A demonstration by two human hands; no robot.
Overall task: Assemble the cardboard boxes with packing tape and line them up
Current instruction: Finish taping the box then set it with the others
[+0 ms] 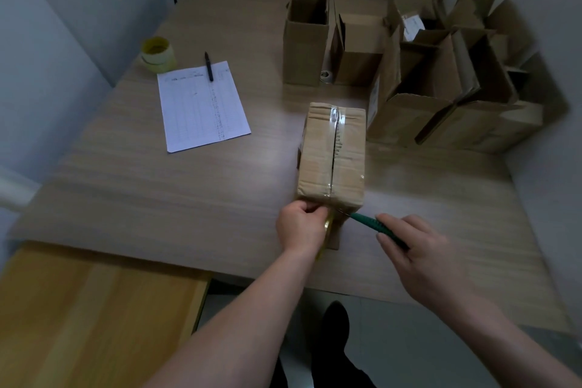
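taped box (332, 156) near table edge (220, 274)

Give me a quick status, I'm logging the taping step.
Left hand grips the tape roll at the box's near end. Right hand holds a green cutter at the tape. Seam taped. Nothing in the way.

Just beyond the left hand's fingers (310, 208) stands the taped box (332, 154) on the table (157, 186), the cutter (374, 225) to their right, open boxes (441, 79) farther behind, paper sheet (203, 107) far left.
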